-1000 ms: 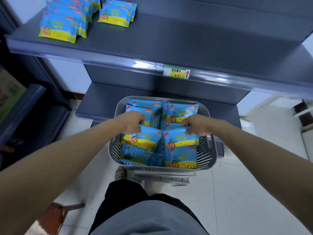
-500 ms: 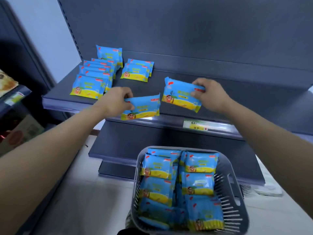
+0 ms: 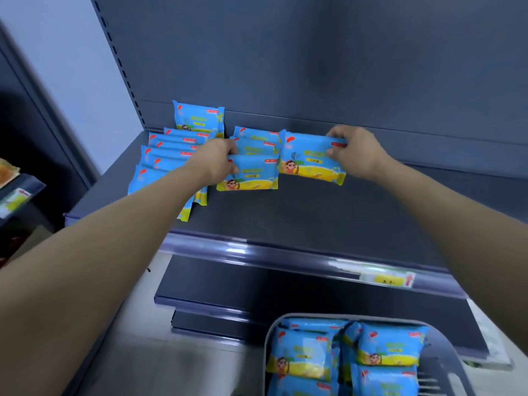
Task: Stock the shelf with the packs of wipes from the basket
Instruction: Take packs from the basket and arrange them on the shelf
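The person's left hand (image 3: 215,159) grips the left end of one pack of wipes (image 3: 249,173), fingers closed over its upper corner, holding it low over the grey shelf (image 3: 300,215) at about 11 o'clock from the frame's centre. The right hand (image 3: 354,151), at about 1 o'clock, pinches the top right edge of a second pack (image 3: 308,160), which sits tilted and just beside the first, their near edges almost touching. Whether either pack rests on the shelf board cannot be told.

Behind the left-hand pack, at 12 o'clock from it, a short pile of packs (image 3: 257,138) lies flat. To its 9 o'clock an overlapping row of packs (image 3: 165,155) runs forward toward the shelf's front edge, partly hidden by the left forearm, with one upright pack (image 3: 198,118) leaning against the back panel (image 3: 314,58) behind it. The shelf to the right of the right hand is bare board.

A yellow price label (image 3: 388,278) sits in the front rail at 4 o'clock. The grey basket (image 3: 445,350), at 5 o'clock below the shelf, holds more packs lying side by side (image 3: 391,350). A neighbouring rack (image 3: 17,192) stands blurred at 9 o'clock.
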